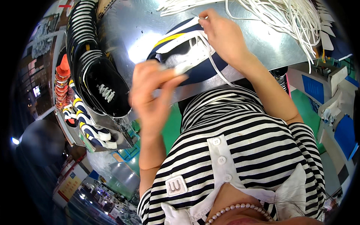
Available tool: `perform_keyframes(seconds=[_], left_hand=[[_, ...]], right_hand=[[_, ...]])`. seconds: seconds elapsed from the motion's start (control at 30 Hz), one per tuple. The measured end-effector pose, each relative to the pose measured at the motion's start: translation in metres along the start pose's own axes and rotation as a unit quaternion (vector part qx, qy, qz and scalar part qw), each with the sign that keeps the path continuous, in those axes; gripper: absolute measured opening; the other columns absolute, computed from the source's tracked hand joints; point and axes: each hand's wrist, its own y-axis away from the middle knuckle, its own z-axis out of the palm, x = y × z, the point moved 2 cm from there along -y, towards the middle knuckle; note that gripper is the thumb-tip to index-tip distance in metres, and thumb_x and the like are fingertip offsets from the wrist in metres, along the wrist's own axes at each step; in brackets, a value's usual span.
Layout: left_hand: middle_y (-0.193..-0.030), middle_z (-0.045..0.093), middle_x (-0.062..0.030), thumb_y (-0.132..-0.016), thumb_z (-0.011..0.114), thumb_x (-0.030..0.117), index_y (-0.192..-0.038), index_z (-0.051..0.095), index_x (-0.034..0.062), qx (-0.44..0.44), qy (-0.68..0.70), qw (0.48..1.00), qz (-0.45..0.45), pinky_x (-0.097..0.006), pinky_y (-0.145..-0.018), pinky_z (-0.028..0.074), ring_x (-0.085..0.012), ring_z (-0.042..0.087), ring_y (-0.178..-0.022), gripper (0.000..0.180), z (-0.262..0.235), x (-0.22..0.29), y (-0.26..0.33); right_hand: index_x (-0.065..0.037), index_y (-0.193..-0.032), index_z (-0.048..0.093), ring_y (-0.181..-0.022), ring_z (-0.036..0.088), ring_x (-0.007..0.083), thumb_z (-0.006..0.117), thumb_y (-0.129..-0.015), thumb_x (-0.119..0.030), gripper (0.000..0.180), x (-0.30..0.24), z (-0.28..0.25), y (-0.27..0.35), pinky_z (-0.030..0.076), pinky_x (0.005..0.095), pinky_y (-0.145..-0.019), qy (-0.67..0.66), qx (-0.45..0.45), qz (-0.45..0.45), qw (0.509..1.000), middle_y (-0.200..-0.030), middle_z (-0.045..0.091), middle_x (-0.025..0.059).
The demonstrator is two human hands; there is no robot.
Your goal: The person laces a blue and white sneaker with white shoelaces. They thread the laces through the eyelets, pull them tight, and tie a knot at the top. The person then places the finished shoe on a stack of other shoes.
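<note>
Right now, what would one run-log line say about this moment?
left hand: pinching white lace | right hand: pinching lace at sneaker | sneaker: on metal table | nearby: loose laces, black shoes

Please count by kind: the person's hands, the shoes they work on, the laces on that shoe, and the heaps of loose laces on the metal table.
Hands: 2, left hand and right hand
Navy, white and yellow shoe: 1
White lace on it: 1
Heap of loose white laces: 1
Total: 5

Glossy metal table [142,22], woven white laces [288,15]
</note>
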Motion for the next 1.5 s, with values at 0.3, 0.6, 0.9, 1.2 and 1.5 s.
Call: perform_keyframes(seconds=[0.3,0.6,0.9,1.2,1.5], left_hand=[[-0.09,0.065,-0.0084,-0.071,0.084,0.021,-0.09,0.063,0.0054,-0.008,-0.103,0.985,-0.141,-0.038,-0.076,0.044,-0.0293,0.059,-0.078,0.032,0.056,-0.019,0.008],[-0.075,0.069,-0.0099,-0.074,0.081,0.04,-0.09,0.069,0.0062,-0.046,-0.166,0.974,-0.144,-0.039,-0.062,0.048,-0.0316,0.061,-0.06,0.039,0.053,-0.026,0.001],[-0.073,0.067,-0.0091,-0.073,0.082,0.023,-0.088,0.067,0.0052,-0.016,-0.116,0.993,-0.025,-0.034,-0.054,0.046,-0.0262,0.062,-0.059,0.027,0.055,-0.03,0.003],[-0.076,0.063,-0.0102,-0.079,0.075,0.005,-0.102,0.06,0.0032,-0.031,-0.062,0.99,0.126,-0.035,-0.052,0.043,-0.0282,0.059,-0.06,0.028,0.061,-0.035,0.013],[-0.075,0.061,-0.0078,-0.077,0.077,0.004,-0.1,0.051,0.0046,-0.01,-0.089,0.977,0.194,-0.034,-0.052,0.042,-0.024,0.058,-0.059,0.034,0.056,-0.034,0.022]], right_hand=[[-0.001,-0.107,0.059,-0.073,0.067,0.0186,0.054,-0.097,-0.013,0.016,0.005,-0.015,0.004,0.051,0.0313,-0.065,-0.25,-0.014,0.021,0.968,-0.078,0.067,0.0135],[-0.004,-0.101,0.058,-0.07,0.068,0.0251,0.059,-0.094,-0.017,0.015,-0.008,-0.045,0.063,0.051,0.0326,-0.063,-0.228,-0.159,-0.004,0.961,-0.078,0.069,0.0103],[-0.005,-0.099,0.057,-0.066,0.065,0.0304,0.061,-0.093,-0.017,0.014,-0.006,-0.042,0.057,0.049,0.039,-0.06,-0.152,-0.199,0.004,0.968,-0.073,0.067,0.0115],[-0.004,-0.103,0.05,-0.065,0.064,0.0356,0.063,-0.091,-0.019,0.024,-0.009,-0.015,0.052,0.048,0.0443,-0.059,-0.141,-0.186,-0.009,0.972,-0.067,0.062,0.0145],[-0.009,-0.104,0.064,-0.068,0.064,0.0298,0.061,-0.086,-0.014,0.019,-0.044,-0.049,0.022,0.049,0.0402,-0.061,-0.139,-0.25,-0.158,0.945,-0.072,0.066,0.0126]])
